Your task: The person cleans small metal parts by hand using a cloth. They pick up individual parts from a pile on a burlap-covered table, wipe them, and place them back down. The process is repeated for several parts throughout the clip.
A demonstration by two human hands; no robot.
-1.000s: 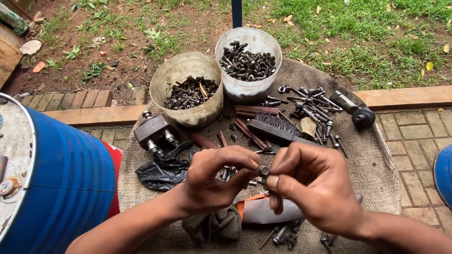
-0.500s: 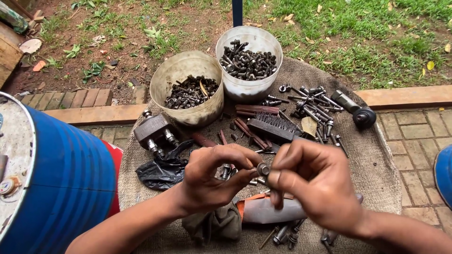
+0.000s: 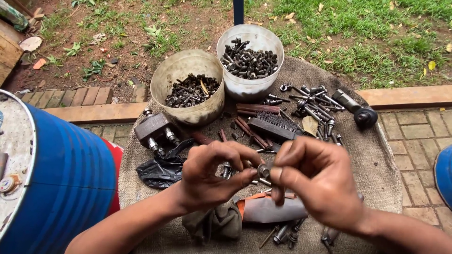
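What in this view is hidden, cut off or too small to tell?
- Small metal part pinched between left hand and right hand: fingertips cover most of it, so its kind is unclear.
- Blue drum: cut by the left and bottom edges.
- Pale packet: partly behind the right hand.
- Fasteners in the two buckets: too small to tell types.

You have no boxes, labels, signs or screens here. The closest things to packages are a crumpled black plastic bag (image 3: 162, 167) lying near the left edge of the sack mat (image 3: 391, 160), and a grey and orange wrapped bundle (image 3: 270, 208) near the mat's front edge.
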